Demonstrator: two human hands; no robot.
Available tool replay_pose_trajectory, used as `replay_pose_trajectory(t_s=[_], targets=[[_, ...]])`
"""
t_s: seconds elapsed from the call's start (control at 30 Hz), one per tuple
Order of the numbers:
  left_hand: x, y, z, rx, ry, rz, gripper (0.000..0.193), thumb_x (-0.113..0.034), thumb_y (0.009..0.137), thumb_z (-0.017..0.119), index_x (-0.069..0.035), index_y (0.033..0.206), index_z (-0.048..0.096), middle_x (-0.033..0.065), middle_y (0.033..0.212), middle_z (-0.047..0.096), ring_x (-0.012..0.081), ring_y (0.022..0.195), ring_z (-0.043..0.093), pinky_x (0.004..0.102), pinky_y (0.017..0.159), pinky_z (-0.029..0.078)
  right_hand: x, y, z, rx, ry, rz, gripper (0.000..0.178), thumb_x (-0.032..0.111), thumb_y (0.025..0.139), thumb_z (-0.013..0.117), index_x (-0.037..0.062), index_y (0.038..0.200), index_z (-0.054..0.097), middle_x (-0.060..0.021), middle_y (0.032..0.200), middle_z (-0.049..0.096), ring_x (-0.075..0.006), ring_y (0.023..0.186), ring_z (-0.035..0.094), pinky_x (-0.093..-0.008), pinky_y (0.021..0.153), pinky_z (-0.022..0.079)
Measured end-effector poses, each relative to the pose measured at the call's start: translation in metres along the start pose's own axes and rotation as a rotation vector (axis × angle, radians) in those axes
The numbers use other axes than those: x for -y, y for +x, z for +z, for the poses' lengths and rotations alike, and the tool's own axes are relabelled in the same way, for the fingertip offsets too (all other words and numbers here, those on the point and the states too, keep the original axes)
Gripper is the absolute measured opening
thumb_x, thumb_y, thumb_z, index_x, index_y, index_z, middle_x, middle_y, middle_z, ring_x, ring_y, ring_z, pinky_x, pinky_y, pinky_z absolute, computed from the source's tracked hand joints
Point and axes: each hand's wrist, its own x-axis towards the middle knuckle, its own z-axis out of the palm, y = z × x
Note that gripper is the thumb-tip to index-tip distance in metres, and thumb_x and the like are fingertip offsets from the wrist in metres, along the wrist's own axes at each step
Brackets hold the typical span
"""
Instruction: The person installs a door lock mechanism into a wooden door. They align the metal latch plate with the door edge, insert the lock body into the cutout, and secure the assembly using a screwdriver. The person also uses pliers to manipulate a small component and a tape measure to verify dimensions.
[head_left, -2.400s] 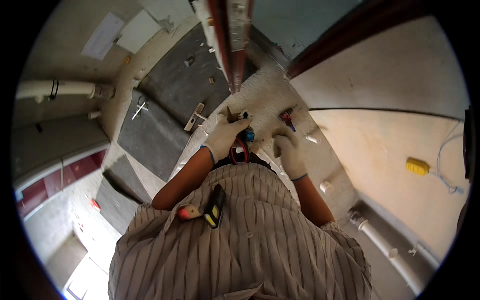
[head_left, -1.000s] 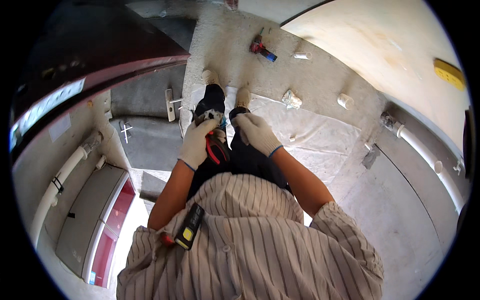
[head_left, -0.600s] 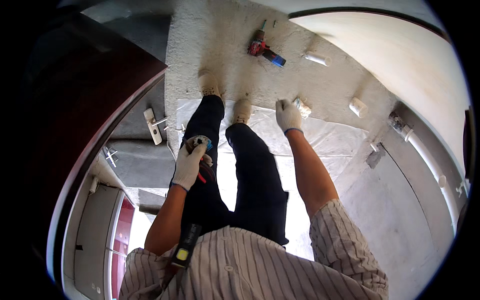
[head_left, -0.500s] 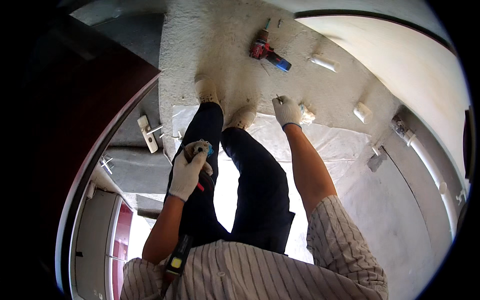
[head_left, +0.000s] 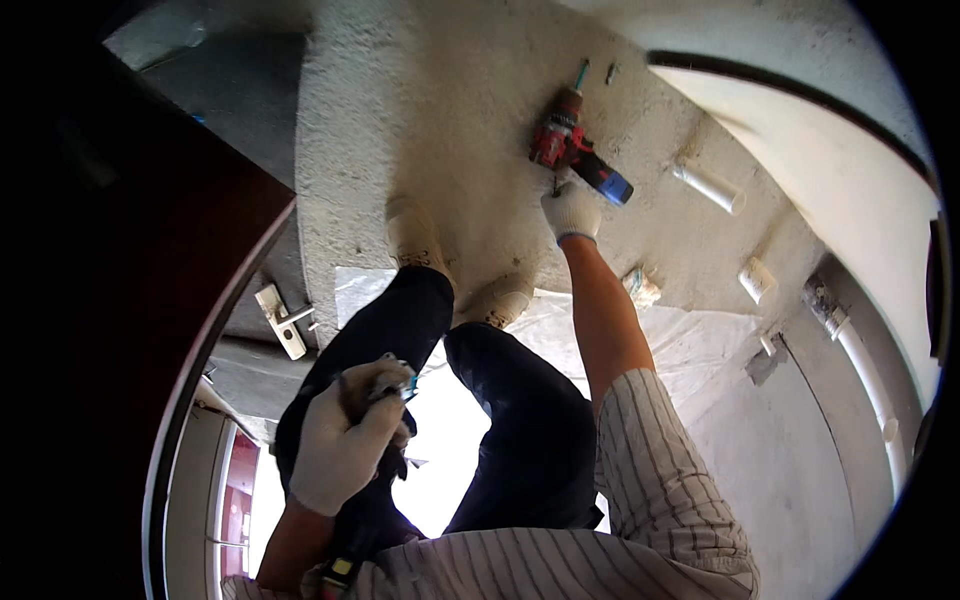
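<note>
My left hand [head_left: 340, 445], in a white knit glove, is closed around a crumpled greyish bundle [head_left: 375, 385] with dark and light-blue bits. It is held over my left thigh, and the glove covers much of it. My right hand [head_left: 572, 212], gloved too, reaches forward over the floor with fingers pinched together. A small, thin dark metal piece [head_left: 556, 187] pokes out between its fingertips. Just beyond those fingers lies a red and black cordless drill [head_left: 562, 135] with a blue-ended battery and a long teal-tipped bit. Whether my fingers touch the drill is hard to tell.
A white door handle plate [head_left: 280, 320] lies on dark tile at the left. To the right are a short white pipe [head_left: 712, 185], a pipe stub [head_left: 757, 280], a crumpled wad [head_left: 641, 287] and a long wall pipe [head_left: 862, 375]. White sheeting [head_left: 680, 335] covers part of the floor.
My right hand has moved forward, from beside the crumpled wad to the drill. My left hand has come nearer with its bundle. The view has shifted, and my knees appear more bent.
</note>
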Motion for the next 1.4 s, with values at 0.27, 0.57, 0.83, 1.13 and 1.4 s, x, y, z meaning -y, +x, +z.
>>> replay_pose_trajectory(t_s=[0.27, 0.57, 0.83, 1.13, 1.4], targets=[[0.008, -0.007, 0.0, 0.067, -0.131, 0.04, 0.017, -0.017, 0.1, 0.066, -0.003, 0.11, 0.067, 0.0009, 0.079, 0.064, 0.0095, 0.061, 0.064, 0.0258, 0.056, 0.053, 0.074, -0.165, -0.042, 0.415, 1.075, 0.237, 0.028, 0.031, 0.097, 0.051, 0.0139, 0.076, 0.048, -0.0012, 0.056, 0.039, -0.0199, 0.048, 0.042, -0.038, 0.048, 0.033], [-0.056, -0.078, -0.048, -0.358, -0.384, 0.228, 0.021, -0.023, 0.1, 0.066, -0.004, 0.109, 0.068, 0.0013, 0.078, 0.066, 0.0121, 0.059, 0.063, 0.0285, 0.054, 0.05, 0.258, -0.338, -0.299, 0.505, 1.389, 0.322, 0.028, 0.024, 0.108, 0.044, 0.0052, 0.096, 0.061, -0.0055, 0.069, 0.059, -0.0157, 0.061, 0.058, -0.0281, 0.059, 0.048], [-0.142, -0.114, -0.122, -0.52, -0.6, 0.3, 0.049, -0.034, 0.096, 0.071, -0.001, 0.132, 0.059, 0.0075, 0.1, 0.065, 0.0141, 0.08, 0.061, 0.0289, 0.072, 0.052, 0.39, -0.331, -0.409, 0.834, 0.901, -0.212, 0.027, 0.018, 0.11, 0.048, -0.001, 0.126, 0.059, -0.003, 0.079, 0.061, -0.0092, 0.07, 0.056, -0.0261, 0.067, 0.048], [-0.114, -0.105, -0.132, -0.744, -0.852, 0.208, 0.035, -0.023, 0.097, 0.068, -0.004, 0.126, 0.059, 0.0048, 0.093, 0.063, 0.0138, 0.066, 0.062, 0.0286, 0.062, 0.055, 0.37, -0.272, -0.437, 0.716, 0.827, 0.016, 0.027, 0.018, 0.111, 0.045, -0.0014, 0.122, 0.06, -0.0022, 0.072, 0.06, -0.0084, 0.062, 0.055, -0.0253, 0.06, 0.047], [-0.249, -0.154, -0.092, -0.21, -0.734, 0.348, 0.023, -0.015, 0.1, 0.063, -0.004, 0.119, 0.068, 0.0052, 0.093, 0.07, 0.0144, 0.065, 0.067, 0.0309, 0.057, 0.057, 0.425, -0.245, -0.457, 0.686, 1.079, 0.043, 0.019, 0.004, 0.098, 0.046, 0.0023, 0.106, 0.063, 0.0009, 0.08, 0.054, -0.0066, 0.069, 0.047, -0.0241, 0.059, 0.039]])
